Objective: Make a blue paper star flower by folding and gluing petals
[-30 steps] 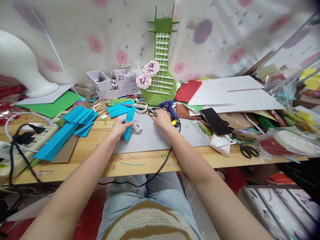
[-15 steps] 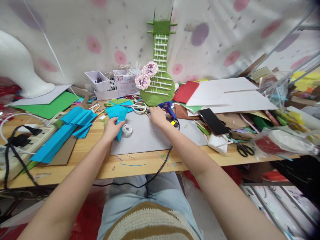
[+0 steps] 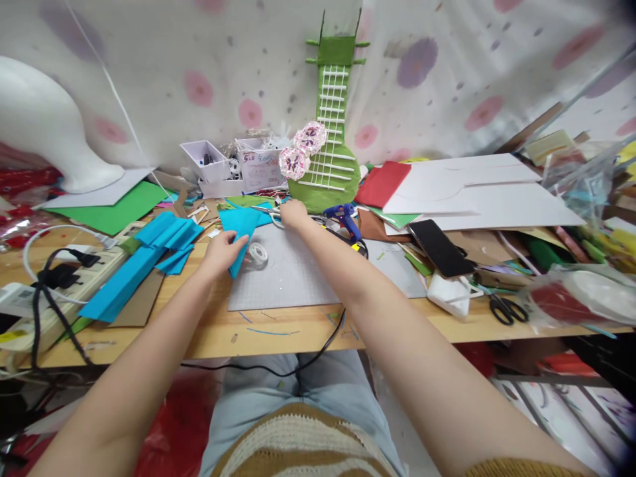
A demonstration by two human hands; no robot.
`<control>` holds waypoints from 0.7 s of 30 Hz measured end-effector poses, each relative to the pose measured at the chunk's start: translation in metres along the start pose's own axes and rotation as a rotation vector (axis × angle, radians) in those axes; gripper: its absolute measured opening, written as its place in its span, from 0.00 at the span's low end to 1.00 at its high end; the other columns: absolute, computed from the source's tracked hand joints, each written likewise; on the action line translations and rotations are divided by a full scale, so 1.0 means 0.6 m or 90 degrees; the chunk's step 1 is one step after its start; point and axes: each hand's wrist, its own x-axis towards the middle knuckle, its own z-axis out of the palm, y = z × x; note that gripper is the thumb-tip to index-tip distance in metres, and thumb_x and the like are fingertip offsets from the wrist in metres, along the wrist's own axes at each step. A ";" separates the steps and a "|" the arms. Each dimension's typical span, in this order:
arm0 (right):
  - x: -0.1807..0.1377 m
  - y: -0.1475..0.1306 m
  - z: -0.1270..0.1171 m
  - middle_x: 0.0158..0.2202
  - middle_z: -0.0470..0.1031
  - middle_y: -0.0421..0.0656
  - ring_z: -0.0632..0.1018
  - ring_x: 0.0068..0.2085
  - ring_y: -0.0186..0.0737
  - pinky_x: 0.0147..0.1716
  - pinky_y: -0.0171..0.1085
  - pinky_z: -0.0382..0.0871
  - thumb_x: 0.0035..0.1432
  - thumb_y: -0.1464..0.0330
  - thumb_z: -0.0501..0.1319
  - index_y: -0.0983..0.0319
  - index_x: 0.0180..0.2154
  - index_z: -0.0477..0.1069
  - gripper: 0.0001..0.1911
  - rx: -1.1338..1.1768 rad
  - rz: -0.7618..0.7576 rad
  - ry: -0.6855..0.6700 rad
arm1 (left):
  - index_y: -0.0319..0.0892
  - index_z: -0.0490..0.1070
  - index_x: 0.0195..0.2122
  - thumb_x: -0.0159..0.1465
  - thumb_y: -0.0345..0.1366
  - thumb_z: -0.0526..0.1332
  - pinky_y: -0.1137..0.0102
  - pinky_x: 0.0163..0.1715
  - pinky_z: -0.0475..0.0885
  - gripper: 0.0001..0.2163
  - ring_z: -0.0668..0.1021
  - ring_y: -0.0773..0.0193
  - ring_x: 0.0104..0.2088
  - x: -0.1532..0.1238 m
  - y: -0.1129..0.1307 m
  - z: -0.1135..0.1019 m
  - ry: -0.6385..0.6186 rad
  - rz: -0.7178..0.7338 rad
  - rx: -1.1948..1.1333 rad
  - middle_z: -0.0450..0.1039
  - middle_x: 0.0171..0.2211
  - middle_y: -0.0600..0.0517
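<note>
White sheeting [image 3: 163, 53] with pink and purple spots hangs behind a wooden table [image 3: 268, 338] crowded with craft materials. Large white boards [image 3: 497, 192] lie on the far right, a red sheet [image 3: 382, 184] at their left end. Grey and flat, a cutting mat [image 3: 308, 271] covers the middle of the table before the person. Beyond its far edge stands a green guitar-shaped model [image 3: 342, 159] with white strings. Folded blue pieces [image 3: 122, 278] lie on the left, and a black phone [image 3: 440, 248] rests on the right.

At the mat's left edge, the left hand [image 3: 222, 255] grasps a blue strip [image 3: 237, 264] — thumb on top, the other fingers mostly hidden. The strip slants in this grip, its near end showing just to the right of the hand, with a wider blue piece [image 3: 238, 222] just beyond. Farther off and to the right, the right hand [image 3: 294, 215] is at a pair of pale-handled scissors [image 3: 276, 217]; its fingertips are hidden, so whether it grips them cannot be told. To its right sits a blue glue gun [image 3: 346, 220]. Smallest — a roll of tape [image 3: 258, 255], just right of the strip.
</note>
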 end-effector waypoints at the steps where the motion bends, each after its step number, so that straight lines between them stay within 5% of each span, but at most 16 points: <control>1: -0.001 -0.002 -0.003 0.50 0.70 0.58 0.71 0.51 0.49 0.48 0.41 0.65 0.57 0.73 0.51 0.68 0.46 0.71 0.17 -0.001 -0.004 0.010 | 0.41 0.64 0.24 0.52 0.41 0.61 0.70 0.23 0.70 0.10 0.75 0.62 0.24 0.001 0.000 0.002 -0.008 -0.028 -0.057 0.67 0.20 0.55; 6: -0.021 0.016 -0.035 0.47 0.70 0.56 0.74 0.45 0.50 0.41 0.41 0.67 0.53 0.67 0.56 0.68 0.50 0.65 0.22 0.045 0.032 0.081 | 0.40 0.67 0.28 0.52 0.35 0.62 0.67 0.25 0.73 0.06 0.75 0.64 0.23 -0.001 0.007 0.003 0.006 -0.130 -0.225 0.70 0.21 0.53; 13: -0.115 0.098 -0.053 0.47 0.68 0.51 0.71 0.45 0.45 0.43 0.39 0.61 0.56 0.59 0.56 0.64 0.49 0.64 0.22 0.062 -0.157 0.024 | 0.40 0.67 0.26 0.49 0.40 0.64 0.69 0.23 0.73 0.09 0.73 0.66 0.21 0.010 0.008 -0.014 -0.044 -0.036 -0.144 0.69 0.20 0.56; 16: -0.153 0.126 -0.050 0.47 0.68 0.51 0.70 0.46 0.45 0.42 0.37 0.60 0.56 0.61 0.57 0.64 0.49 0.64 0.21 0.068 -0.135 0.021 | 0.40 0.68 0.26 0.50 0.42 0.63 0.69 0.23 0.71 0.10 0.75 0.63 0.22 0.016 0.014 -0.019 -0.090 -0.016 -0.080 0.70 0.21 0.55; 21: -0.199 0.135 -0.037 0.48 0.68 0.50 0.70 0.47 0.43 0.41 0.36 0.58 0.56 0.60 0.56 0.64 0.49 0.64 0.21 0.095 -0.102 0.058 | 0.40 0.68 0.26 0.52 0.39 0.62 0.69 0.25 0.71 0.08 0.74 0.64 0.23 0.014 0.035 -0.014 -0.053 -0.028 -0.089 0.72 0.23 0.53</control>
